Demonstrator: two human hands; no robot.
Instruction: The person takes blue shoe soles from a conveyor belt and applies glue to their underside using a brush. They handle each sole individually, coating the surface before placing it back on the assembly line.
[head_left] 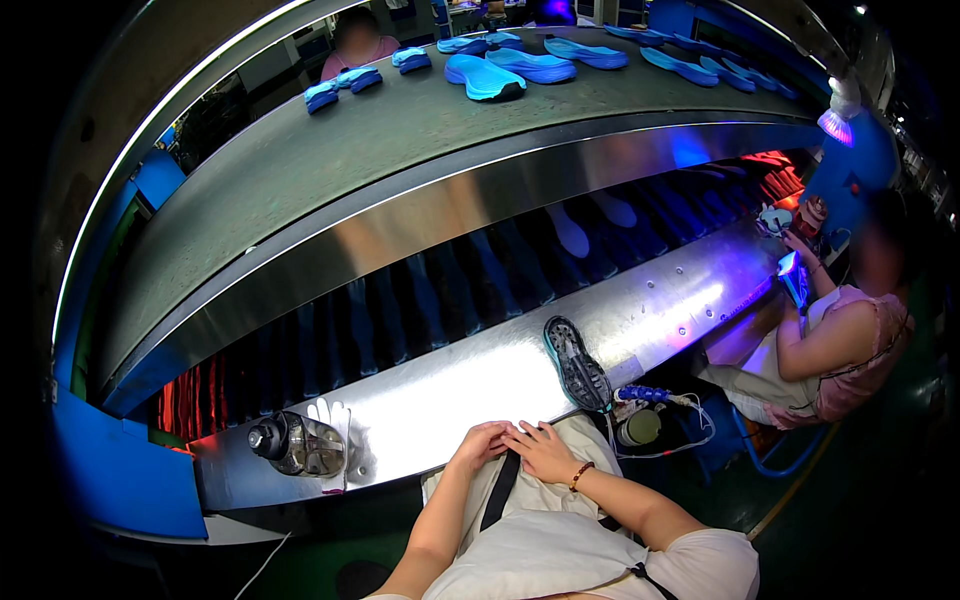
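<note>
My left hand (485,443) and my right hand (541,454) rest close together over my lap, at the near edge of the metal ledge (440,400). Their fingertips meet or overlap. The right hand's fingers are spread, the left's loosely stretched out, and I see nothing held in either. A beaded bracelet (581,476) circles my right wrist. Just beyond the right hand, a dark shoe sole (577,366) with a pale blue edge lies on the ledge. Left of my hands, a clear bottle with a black cap (310,447) lies tilted beside a white glove (336,416).
Blue shoe soles (484,77) sit on the green upper belt (330,150). Beneath it runs a dark slotted opening (430,295), glowing red at both ends. At right a seated co-worker (850,335) holds a blue-lit piece (794,279). A coiled blue hose (643,394) hangs near the ledge.
</note>
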